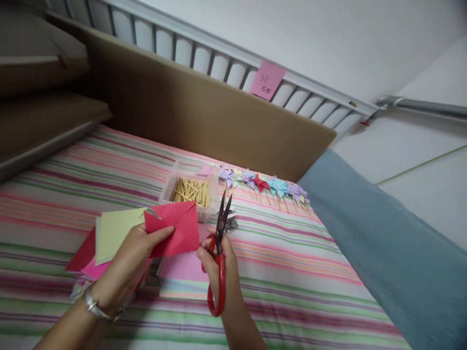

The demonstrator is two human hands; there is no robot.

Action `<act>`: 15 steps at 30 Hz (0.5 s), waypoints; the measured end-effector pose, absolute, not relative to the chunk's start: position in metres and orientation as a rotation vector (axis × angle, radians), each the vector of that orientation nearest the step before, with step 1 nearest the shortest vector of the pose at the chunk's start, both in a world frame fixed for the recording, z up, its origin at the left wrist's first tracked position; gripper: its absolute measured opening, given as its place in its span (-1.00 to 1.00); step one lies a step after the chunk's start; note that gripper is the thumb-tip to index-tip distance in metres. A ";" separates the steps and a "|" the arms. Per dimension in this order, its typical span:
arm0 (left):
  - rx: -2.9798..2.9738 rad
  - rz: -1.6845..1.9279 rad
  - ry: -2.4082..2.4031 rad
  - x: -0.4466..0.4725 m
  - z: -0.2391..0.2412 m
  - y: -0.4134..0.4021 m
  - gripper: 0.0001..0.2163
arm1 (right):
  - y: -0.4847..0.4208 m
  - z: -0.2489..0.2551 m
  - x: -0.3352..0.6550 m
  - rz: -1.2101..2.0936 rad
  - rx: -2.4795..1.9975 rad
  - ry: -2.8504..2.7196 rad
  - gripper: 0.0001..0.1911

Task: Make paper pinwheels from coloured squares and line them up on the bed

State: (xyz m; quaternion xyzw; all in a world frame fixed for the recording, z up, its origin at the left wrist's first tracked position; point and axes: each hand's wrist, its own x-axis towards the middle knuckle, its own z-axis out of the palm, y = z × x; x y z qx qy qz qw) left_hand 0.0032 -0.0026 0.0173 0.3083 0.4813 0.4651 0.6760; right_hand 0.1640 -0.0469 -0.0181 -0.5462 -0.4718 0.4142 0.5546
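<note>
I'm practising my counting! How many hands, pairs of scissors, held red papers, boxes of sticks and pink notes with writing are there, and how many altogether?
Hands: 2, left hand and right hand
Scissors: 1
Held red paper: 1
Box of sticks: 1
Pink note with writing: 1
Total: 6

Left hand (138, 245): red paper (178, 236), matt, creased. Right hand (229, 255): scissors (219, 238), glossy red plastic handles (222, 274), dark metal blades (220, 218). Beyond grips: translucent plastic box (169, 183), smooth; wooden sticks (193, 191), matt. Under grips: striped cloth (292, 265), matt. Behind left grip: shiny metal bracelet (93, 307). Farther off: matt cardboard panel (200, 114).
</note>
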 end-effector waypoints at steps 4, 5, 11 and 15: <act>0.711 1.104 1.249 -0.031 0.030 0.011 -0.80 | -0.048 -0.026 0.159 1.069 -1.283 -1.268 -0.53; 0.712 1.109 1.262 -0.038 0.032 0.014 -0.80 | -0.049 -0.025 0.157 1.135 -1.271 -1.294 -0.51; 0.776 1.076 1.242 -0.060 0.040 0.015 -0.79 | -0.061 -0.008 0.149 1.540 -1.287 -1.502 -0.44; 0.789 1.024 1.218 -0.067 0.042 0.014 -0.83 | -0.062 -0.003 0.147 1.585 -1.419 -1.523 -0.54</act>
